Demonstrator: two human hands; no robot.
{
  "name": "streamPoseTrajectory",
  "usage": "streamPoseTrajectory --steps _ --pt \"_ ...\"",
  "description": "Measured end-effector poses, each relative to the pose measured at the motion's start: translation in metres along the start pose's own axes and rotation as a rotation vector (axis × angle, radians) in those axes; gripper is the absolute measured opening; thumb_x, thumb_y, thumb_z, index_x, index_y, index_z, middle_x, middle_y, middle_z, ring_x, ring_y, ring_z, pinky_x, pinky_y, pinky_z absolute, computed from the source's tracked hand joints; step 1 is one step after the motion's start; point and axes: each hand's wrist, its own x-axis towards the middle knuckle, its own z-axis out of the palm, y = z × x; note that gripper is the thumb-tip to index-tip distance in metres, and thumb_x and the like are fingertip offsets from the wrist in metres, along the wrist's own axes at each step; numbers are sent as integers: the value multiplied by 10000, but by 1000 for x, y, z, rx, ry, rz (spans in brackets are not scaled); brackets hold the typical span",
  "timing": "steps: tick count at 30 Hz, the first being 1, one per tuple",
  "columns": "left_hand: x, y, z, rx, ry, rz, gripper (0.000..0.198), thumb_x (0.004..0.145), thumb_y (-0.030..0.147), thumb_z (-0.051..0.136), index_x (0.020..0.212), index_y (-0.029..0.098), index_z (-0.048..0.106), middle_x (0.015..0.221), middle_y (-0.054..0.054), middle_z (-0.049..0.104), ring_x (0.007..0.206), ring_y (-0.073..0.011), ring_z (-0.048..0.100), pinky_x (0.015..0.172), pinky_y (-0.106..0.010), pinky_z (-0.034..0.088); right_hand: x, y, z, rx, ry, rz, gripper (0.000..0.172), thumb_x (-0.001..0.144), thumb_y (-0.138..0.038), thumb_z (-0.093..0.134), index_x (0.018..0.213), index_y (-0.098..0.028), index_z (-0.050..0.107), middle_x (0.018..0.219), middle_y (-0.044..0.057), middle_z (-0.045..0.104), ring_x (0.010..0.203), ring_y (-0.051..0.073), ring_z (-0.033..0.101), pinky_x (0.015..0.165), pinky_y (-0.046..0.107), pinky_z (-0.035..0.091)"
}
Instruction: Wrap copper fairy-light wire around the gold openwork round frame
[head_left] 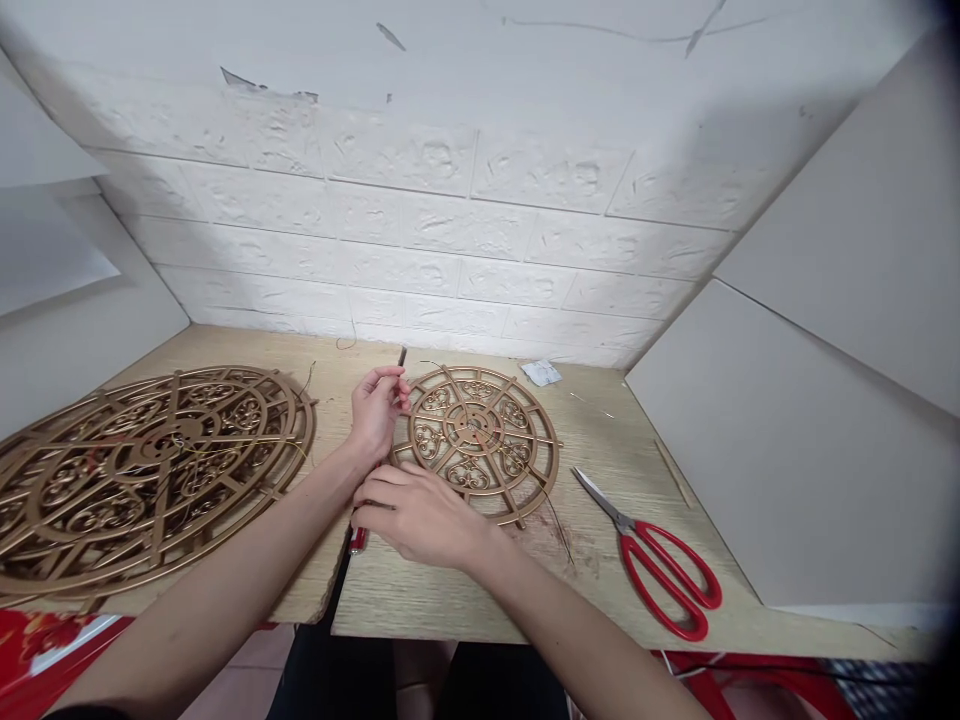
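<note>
My left hand [377,408] is closed in a pinch at the left rim of a round gold-coloured ornamental frame [512,508]. A thin dark stick [403,356] shows just above its fingertips; whether the fingers hold it cannot be seen. Below, my right hand [420,510] curls over a slim red thing with a shiny end [358,540], most of it hidden under the fingers. The frame has scrollwork between its spokes, and a thin dark wire [559,525] trails from its centre across the lower right rim.
Several larger gold frames [296,440] lie stacked on the left, with wires on top. Red-handled scissors [637,550] lie open at the right. A small crumpled packet [541,373] is near the white brick-pattern wall [465,230]. White panels [795,430] border the wooden tabletop [420,615].
</note>
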Motion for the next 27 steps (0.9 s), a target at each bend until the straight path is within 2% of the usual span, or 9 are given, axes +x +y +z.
streamPoseTrajectory --steps 6,10,13,16,19,21,24,27 --pt "1 7 0 21 -7 5 134 604 149 604 736 145 586 541 14 537 508 -80 464 476 -191 346 1 0 1 -25 14 39 207 933 -248 419 974 -262 622 990 -23 582 930 135 467 752 277 361" --pt "2 10 -1 10 -15 5 136 596 152 622 727 143 586 541 9 543 506 -80 469 484 -195 353 2 1 -3 21 62 73 201 936 -233 404 1002 -215 593 1008 15 594 965 147 477 805 281 381" --pt "2 12 -1 16 -36 14 144 598 158 632 734 144 588 550 6 550 518 -86 490 496 -198 369 2 4 -10 270 230 147 183 921 -270 441 1014 -164 559 1000 53 604 973 145 503 856 282 407" --pt "-4 13 2 70 -91 -13 139 632 186 634 757 148 588 594 0 572 533 -92 512 521 -207 404 -1 12 -17 555 496 329 141 880 -279 513 964 -174 556 957 53 604 896 146 549 820 294 448" --pt "-15 14 7 207 -214 3 137 734 276 596 799 156 602 679 -17 605 603 -114 553 561 -224 443 -6 26 -23 825 776 513 135 828 -273 577 942 -204 559 924 36 612 830 149 583 780 308 481" --pt "-23 13 11 326 -324 56 202 791 344 553 853 163 621 795 -40 634 722 -144 591 632 -247 476 -9 35 -27 1002 924 598 164 799 -287 605 939 -213 562 886 22 630 786 145 603 747 300 502" --pt "-32 9 14 439 -496 130 285 826 380 520 1013 186 614 1081 -72 621 993 -198 574 818 -302 477 -14 44 -31 1098 1052 687 178 752 -300 649 887 -207 580 811 7 654 737 143 619 720 288 515" --pt "-33 2 14 521 -613 161 356 831 366 525 1153 214 544 1220 -74 561 1104 -212 524 917 -340 434 -18 49 -33 1049 1069 721 172 727 -297 673 852 -195 613 782 5 662 716 143 622 699 277 516"
